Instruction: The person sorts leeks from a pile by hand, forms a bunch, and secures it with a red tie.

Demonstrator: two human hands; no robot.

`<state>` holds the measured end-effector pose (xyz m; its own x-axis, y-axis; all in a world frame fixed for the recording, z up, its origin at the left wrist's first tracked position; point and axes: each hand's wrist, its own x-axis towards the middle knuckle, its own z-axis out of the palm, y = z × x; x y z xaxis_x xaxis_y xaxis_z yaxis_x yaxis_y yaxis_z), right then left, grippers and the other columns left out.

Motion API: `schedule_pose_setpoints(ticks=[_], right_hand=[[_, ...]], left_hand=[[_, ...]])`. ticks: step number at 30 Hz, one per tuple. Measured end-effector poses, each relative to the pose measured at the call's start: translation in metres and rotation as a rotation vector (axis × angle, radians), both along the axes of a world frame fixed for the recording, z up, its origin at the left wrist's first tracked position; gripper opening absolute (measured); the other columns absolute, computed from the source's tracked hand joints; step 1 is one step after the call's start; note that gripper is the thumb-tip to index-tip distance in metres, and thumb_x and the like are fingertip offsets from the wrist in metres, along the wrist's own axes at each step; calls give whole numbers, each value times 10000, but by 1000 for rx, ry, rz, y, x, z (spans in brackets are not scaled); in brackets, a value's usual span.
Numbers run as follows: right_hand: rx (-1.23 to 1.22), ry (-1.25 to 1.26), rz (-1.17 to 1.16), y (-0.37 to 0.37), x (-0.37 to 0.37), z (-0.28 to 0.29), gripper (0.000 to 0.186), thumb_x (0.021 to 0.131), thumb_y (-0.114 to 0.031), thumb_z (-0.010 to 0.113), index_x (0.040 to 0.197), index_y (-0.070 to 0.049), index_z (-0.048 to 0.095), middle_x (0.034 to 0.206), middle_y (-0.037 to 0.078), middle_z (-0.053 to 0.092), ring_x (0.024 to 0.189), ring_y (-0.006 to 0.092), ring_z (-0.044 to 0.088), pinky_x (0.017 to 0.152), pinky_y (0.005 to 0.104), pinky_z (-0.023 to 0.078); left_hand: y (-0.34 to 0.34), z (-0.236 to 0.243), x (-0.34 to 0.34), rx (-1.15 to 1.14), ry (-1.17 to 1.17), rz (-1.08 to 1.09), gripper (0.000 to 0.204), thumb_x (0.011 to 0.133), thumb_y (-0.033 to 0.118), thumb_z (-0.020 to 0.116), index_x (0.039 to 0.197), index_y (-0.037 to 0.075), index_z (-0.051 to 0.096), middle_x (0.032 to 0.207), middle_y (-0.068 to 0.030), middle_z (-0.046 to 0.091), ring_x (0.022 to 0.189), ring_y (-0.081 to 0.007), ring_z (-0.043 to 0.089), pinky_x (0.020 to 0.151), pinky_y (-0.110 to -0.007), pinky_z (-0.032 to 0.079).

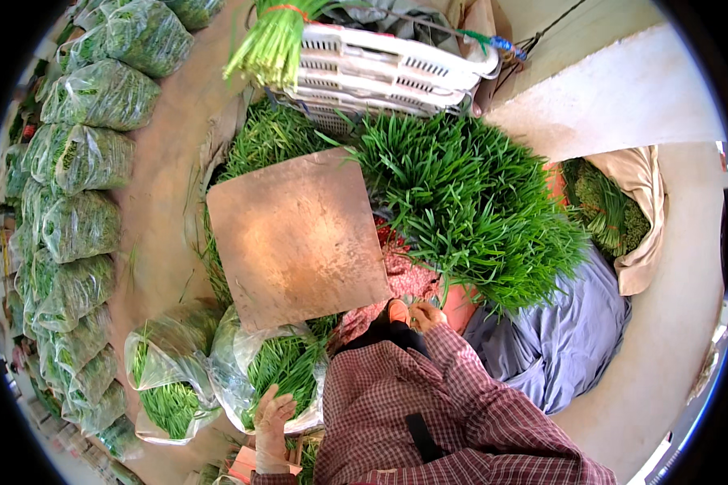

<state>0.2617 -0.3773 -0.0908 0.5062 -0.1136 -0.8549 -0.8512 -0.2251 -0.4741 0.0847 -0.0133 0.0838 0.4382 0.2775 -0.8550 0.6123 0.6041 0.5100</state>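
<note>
My left hand [273,416], in a pale glove, is raised beside an open clear plastic bag [226,376] of cut green stems [287,370]; its fingers are apart with nothing in them. Low at my front, my right hand [426,316] has curled fingers close to the lower edge of a big heap of long green leaves, like garlic chives [469,202]. Whatever those fingers hold, if anything, is too small to make out. A square brown board [299,238] with damp marks lies between the heap and the bags.
Stacked white crates [372,69] stand at the far side, with a banded bunch of pale stalks [271,40] on top. Filled clear bags [81,226] line the left. Grey-purple cloth [554,335] lies at right, near bundled greens [603,206] under beige cloth [643,218].
</note>
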Motion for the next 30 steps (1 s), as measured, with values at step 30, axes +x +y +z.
schedule_pose_setpoints(ticks=[30], right_hand=[[-387,-871,890,13,55,-317,228,810,-122,593,1029,-181,614,1020,101,572,998,323,564,768,456,506]], left_hand=[[-118,-432,57,1091,-315,-1592,302,914,154,577,1171,-3,590,1159,-96,600,1122,-182,518,912,-305,449]])
